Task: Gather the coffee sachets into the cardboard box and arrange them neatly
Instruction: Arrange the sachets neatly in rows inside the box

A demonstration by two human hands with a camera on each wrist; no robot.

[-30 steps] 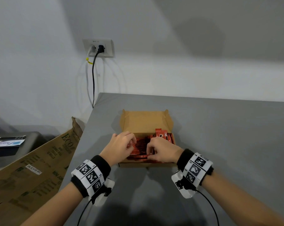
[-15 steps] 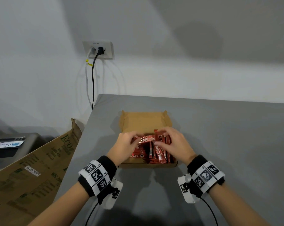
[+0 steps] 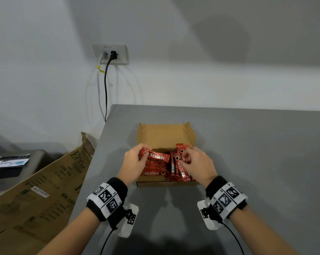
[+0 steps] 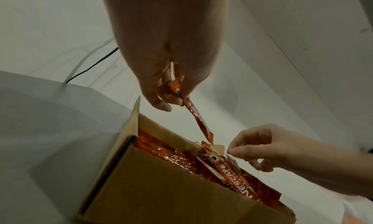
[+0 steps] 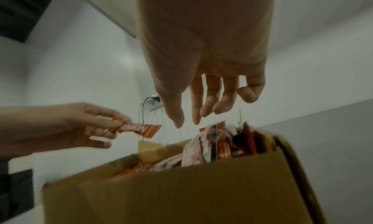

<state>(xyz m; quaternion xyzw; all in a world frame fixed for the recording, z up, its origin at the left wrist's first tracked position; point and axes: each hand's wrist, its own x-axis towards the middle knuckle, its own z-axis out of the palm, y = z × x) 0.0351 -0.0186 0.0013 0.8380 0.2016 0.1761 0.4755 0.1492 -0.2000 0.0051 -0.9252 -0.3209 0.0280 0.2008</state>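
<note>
1. Cardboard box (image 3: pixel 166 134) sits open on the grey surface (image 3: pixel 247 144), its lid flap folded back toward the wall.
2. Coffee sachets (image 3: pixel 155 170) fill the box: on the left they lie flat in a stack, on the right several stand on edge or lean, and one sachet end pokes up above the far right corner.
3. Left hand (image 3: pixel 133 162) is above the box's left side and pinches one red sachet (image 3: pixel 154 156) by its end between thumb and curled fingers (image 4: pixel 159 100). That sachet is raised clear of the stack and crosses the box toward the right hand, its free end over the middle.
4. Right hand (image 3: pixel 197 162) is above the box's right side. In the right wrist view its fingers (image 5: pixel 207 100) hang loosely extended and a little spread, thumb apart from them, just above the leaning sachets; nothing is gripped there. In the head view the fingertips look close to the tops of those upright sachets, but I cannot tell whether they touch.
5. Both wrists carry black bands with square black-and-white markers, each with a cable trailing back.
6. Beside the surface on the left leans a large printed carton (image 3: pixel 36 190); a wall socket (image 3: pixel 110 54) above it has a black and a white cable plugged in.
</note>
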